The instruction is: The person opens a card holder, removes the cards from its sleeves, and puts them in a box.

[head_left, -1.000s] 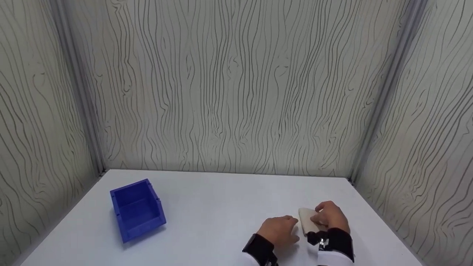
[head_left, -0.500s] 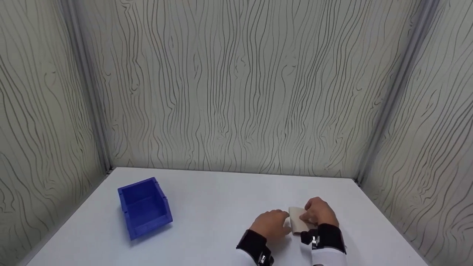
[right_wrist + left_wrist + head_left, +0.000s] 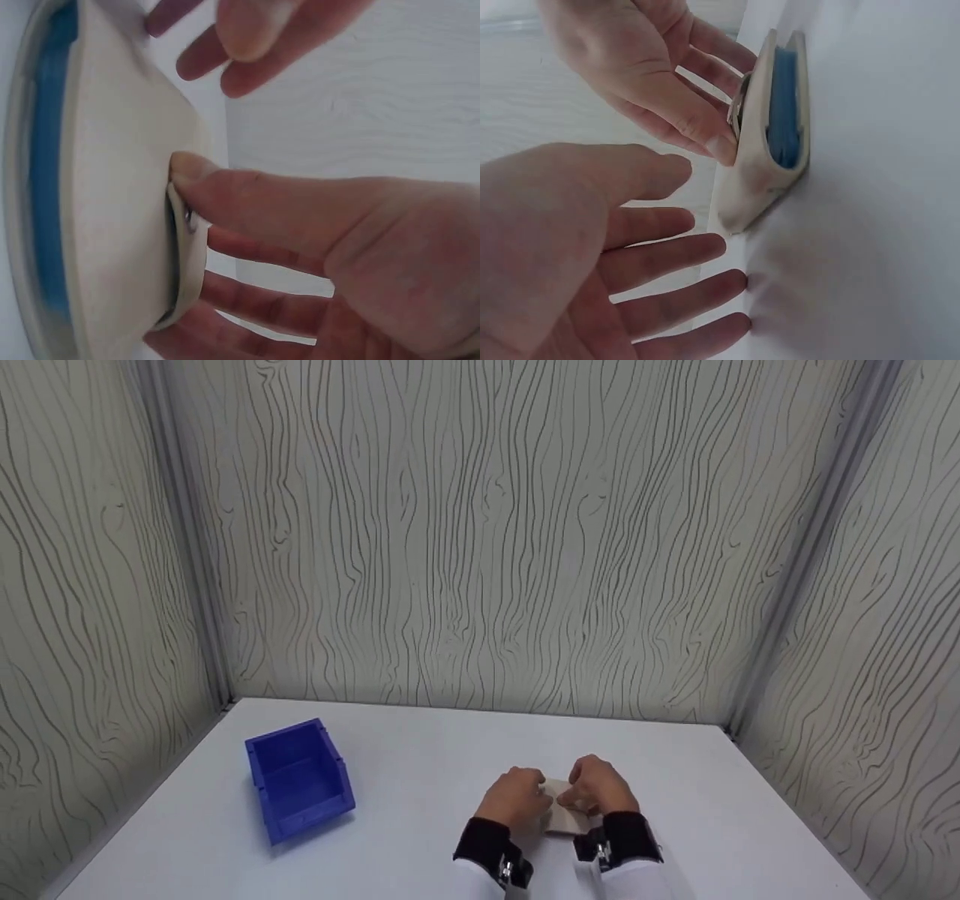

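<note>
A cream wallet [image 3: 564,819] with a blue inner part [image 3: 784,109] lies on the white table, between the two hands. Its snap flap [image 3: 191,255] stands lifted a little from the cover, with a metal snap in view. My right hand [image 3: 604,789] pinches this flap, the thumb at its edge and the fingers behind it. My left hand [image 3: 514,799] is at the wallet's left side. In the left wrist view its fingers [image 3: 679,255] are spread and nearly straight, holding nothing. Whether they touch the wallet I cannot tell.
A blue open-topped bin [image 3: 300,784] sits at the left of the white table [image 3: 420,780]. Wood-grain patterned panels [image 3: 450,547] enclose the table at the back and both sides.
Both hands and the wallet have moved left across the table. The left hand has come closer to the right one. The head view has shifted slightly; the bin stays put.
</note>
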Tool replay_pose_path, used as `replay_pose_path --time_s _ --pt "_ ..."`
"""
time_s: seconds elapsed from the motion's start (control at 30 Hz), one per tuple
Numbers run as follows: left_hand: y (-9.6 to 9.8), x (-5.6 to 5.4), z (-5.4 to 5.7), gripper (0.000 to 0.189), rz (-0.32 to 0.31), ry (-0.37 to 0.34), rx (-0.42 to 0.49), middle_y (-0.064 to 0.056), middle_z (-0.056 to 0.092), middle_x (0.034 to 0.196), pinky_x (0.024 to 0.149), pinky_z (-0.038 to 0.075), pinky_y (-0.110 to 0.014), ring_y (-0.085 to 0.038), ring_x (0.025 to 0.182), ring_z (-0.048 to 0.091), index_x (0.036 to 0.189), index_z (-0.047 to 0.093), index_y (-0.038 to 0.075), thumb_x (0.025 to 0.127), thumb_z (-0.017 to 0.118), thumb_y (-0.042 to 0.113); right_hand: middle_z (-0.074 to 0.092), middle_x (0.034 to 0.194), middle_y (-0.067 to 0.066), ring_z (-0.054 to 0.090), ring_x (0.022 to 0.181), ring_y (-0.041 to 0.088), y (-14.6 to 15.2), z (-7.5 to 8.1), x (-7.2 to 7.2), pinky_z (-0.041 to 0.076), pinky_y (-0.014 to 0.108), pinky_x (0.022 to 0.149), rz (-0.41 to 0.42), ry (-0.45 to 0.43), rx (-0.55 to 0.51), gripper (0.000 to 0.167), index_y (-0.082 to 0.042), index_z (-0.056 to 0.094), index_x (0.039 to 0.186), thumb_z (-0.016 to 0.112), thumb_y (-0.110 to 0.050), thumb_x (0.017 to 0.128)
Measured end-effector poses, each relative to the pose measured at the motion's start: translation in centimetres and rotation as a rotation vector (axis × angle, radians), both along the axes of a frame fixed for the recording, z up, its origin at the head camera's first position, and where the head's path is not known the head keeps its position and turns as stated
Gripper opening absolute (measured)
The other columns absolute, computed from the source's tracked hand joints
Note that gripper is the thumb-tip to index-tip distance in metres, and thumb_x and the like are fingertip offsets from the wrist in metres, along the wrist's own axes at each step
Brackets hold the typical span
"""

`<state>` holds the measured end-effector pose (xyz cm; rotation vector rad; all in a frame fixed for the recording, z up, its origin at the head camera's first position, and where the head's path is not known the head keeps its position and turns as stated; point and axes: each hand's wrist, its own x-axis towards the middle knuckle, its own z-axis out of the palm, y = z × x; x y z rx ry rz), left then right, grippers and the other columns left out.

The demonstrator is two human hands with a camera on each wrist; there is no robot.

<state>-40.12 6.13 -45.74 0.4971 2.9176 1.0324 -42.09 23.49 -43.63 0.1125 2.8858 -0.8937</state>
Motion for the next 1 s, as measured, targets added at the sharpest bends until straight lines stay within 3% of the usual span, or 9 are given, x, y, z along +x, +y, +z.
replay_pose_path --time_s 0.17,0.3,0.4,0.5,0.53,0.57,0.77,0.87,1.0 --pt "-2.6 -0.9 -0.4 0.034 0.057 0.006 0.109 -0.02 0.077 0.11 0.095 0.061 -0.053 -0.032 0.1 0.073 0.125 0.072 -0.006 0.095 0.078 0.01 0.073 0.112 0.019 0.073 0.086 0.026 -3.2 -0.2 0.2 0.066 0.039 0.075 0.036 0.021 -0.007 0.038 0.004 0.068 0.111 0.09 -0.01 0.084" --pt "-4.3 -3.8 -3.4 0.038 0.088 0.071 0.103 -0.021 0.078 0.11 0.088 0.063 -0.05 -0.03 0.097 0.075 0.124 0.073 -0.005 0.092 0.078 0.013 0.074 0.107 0.017 0.072 0.078 0.023 -5.2 -0.3 0.7 0.063 0.035 0.069 0.08 0.072 0.018 0.038 0.003 0.069 0.111 0.09 -0.013 0.084" --pt "-5.2 -6.2 -6.1 0.044 0.121 0.064 0.085 -0.018 0.079 0.116 0.087 0.063 -0.046 -0.025 0.096 0.075 0.126 0.074 -0.002 0.088 0.08 0.018 0.075 0.104 0.018 0.072 0.073 0.023 -6.4 -0.5 1.0 0.06 0.034 0.065 0.107 0.107 0.037 0.037 0.003 0.07 0.109 0.09 -0.013 0.083" --pt "-6.2 -7.4 -7.6 0.049 0.144 0.011 0.109 -0.021 0.078 0.12 0.089 0.063 -0.048 -0.026 0.097 0.073 0.127 0.072 -0.004 0.084 0.082 0.018 0.074 0.104 0.018 0.072 0.072 0.022 -7.4 -0.8 1.1 0.061 0.035 0.066 0.132 0.105 0.036 0.037 0.003 0.069 0.109 0.09 -0.013 0.083" --pt "-6.6 -7.4 -7.6 0.05 0.149 0.005 0.121 -0.021 0.078 0.119 0.088 0.063 -0.048 -0.026 0.096 0.072 0.127 0.072 -0.004 0.083 0.082 0.018 0.074 0.104 0.018 0.072 0.072 0.023 -7.6 -0.9 1.2 0.062 0.036 0.066 0.14 0.11 0.033 0.037 0.003 0.069 0.108 0.09 -0.013 0.083" --pt "-6.9 -6.7 -6.9 0.05 0.151 -0.012 0.142 -0.023 0.078 0.118 0.087 0.064 -0.048 -0.028 0.095 0.072 0.126 0.072 -0.007 0.083 0.082 0.015 0.074 0.104 0.018 0.072 0.072 0.023 -7.9 -0.9 1.3 0.063 0.037 0.066 0.144 0.107 0.028 0.036 0.003 0.069 0.108 0.09 -0.013 0.083" --pt "-7.9 -0.5 -1.1 0.031 0.176 -0.134 0.26 -0.023 0.077 0.105 0.075 0.066 -0.044 -0.03 0.087 0.073 0.115 0.074 -0.009 0.088 0.084 0.003 0.073 0.102 0.018 0.071 0.073 0.023 -8.8 -0.9 1.6 0.063 0.038 0.066 0.163 0.099 0.036 0.035 0.002 0.068 0.106 0.09 -0.015 0.085" --pt "-8.2 -0.1 -1.0 0.025 0.172 -0.149 0.256 -0.019 0.076 0.102 0.075 0.065 -0.042 -0.027 0.086 0.072 0.11 0.074 -0.007 0.09 0.083 0.005 0.073 0.101 0.017 0.07 0.074 0.023 -9.0 -0.9 1.6 0.063 0.038 0.066 0.17 0.099 0.037 0.035 0.002 0.068 0.106 0.09 -0.015 0.085" --pt "-8.7 -0.4 -1.3 0.027 0.156 -0.147 0.229 -0.017 0.076 0.105 0.082 0.063 -0.045 -0.027 0.091 0.069 0.111 0.073 -0.004 0.091 0.084 0.01 0.072 0.099 0.016 0.07 0.072 0.022 -9.1 -0.9 1.6 0.061 0.037 0.065 0.189 0.105 0.046 0.036 0.002 0.067 0.106 0.09 -0.016 0.086"
